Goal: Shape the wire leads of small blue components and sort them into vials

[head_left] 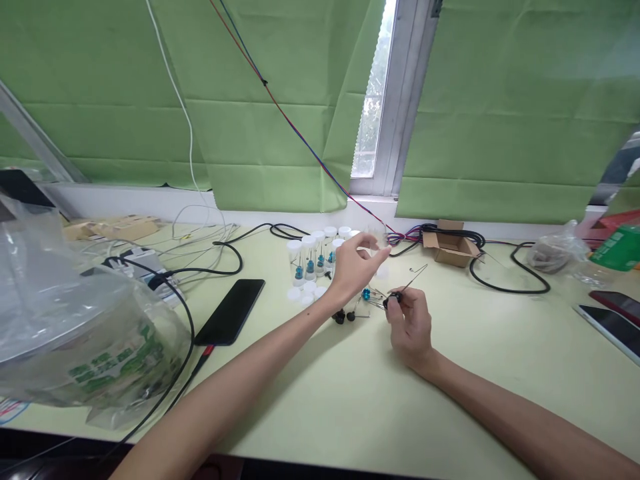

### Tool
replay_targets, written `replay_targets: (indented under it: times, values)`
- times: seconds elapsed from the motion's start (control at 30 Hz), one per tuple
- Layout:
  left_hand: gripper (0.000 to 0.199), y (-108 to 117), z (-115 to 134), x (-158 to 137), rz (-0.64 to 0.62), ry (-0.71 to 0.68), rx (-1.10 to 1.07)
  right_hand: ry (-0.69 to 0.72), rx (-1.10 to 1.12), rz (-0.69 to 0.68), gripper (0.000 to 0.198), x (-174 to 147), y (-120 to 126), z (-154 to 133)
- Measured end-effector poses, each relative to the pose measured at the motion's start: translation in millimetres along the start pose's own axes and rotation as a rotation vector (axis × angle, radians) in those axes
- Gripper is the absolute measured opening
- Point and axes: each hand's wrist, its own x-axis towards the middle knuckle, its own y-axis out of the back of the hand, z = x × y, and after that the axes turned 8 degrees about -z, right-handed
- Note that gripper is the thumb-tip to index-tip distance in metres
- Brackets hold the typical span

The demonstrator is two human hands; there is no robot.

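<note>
My left hand [353, 263] reaches over the table with its thumb and fingers around a clear vial [379, 238], which is faint against the wall. My right hand [411, 327] pinches a small black part with a thin bent metal rod [414, 277] sticking up from it. Left of my left hand stand several clear vials with white caps [311, 257], with blue parts on thin rods inside. Loose white caps [294, 294] lie in front of them. Between my hands are a blue part [367, 294] and black parts with thin rods [351, 317].
A black phone [231, 312] lies left, near a large clear plastic bag [95, 333] and black cables [187, 300]. At the back stands an open cardboard box [453, 250]. On the right are a green-labelled bottle [617, 250] and two more phones [613, 330].
</note>
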Motion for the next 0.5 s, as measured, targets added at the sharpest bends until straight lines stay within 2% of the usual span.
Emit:
replay_targets:
  times: [0.13,0.23,0.3,0.37,0.5]
  values:
    - [0.017,21.6,10.8,-31.3,0.101,-0.155,0.236,-0.047,0.028,-0.017,0.013,-1.4,1.5,2.2]
    - [0.014,28.4,1.2,-54.2,0.142,-0.357,0.454,-0.061,0.014,-0.034,0.014,-0.5,1.6,-1.2]
    - [0.013,28.8,-11.3,-64.7,0.117,-0.472,0.558,-0.054,-0.005,-0.048,0.013,0.4,1.0,-3.9]
    - [0.013,27.4,-23.6,-71.6,0.060,-0.526,0.594,-0.040,-0.012,-0.055,0.013,1.1,0.4,-5.4]
    - [0.017,24.0,-34.5,-79.1,-0.033,-0.515,0.549,-0.032,-0.015,-0.100,0.013,1.1,0.3,-5.3]
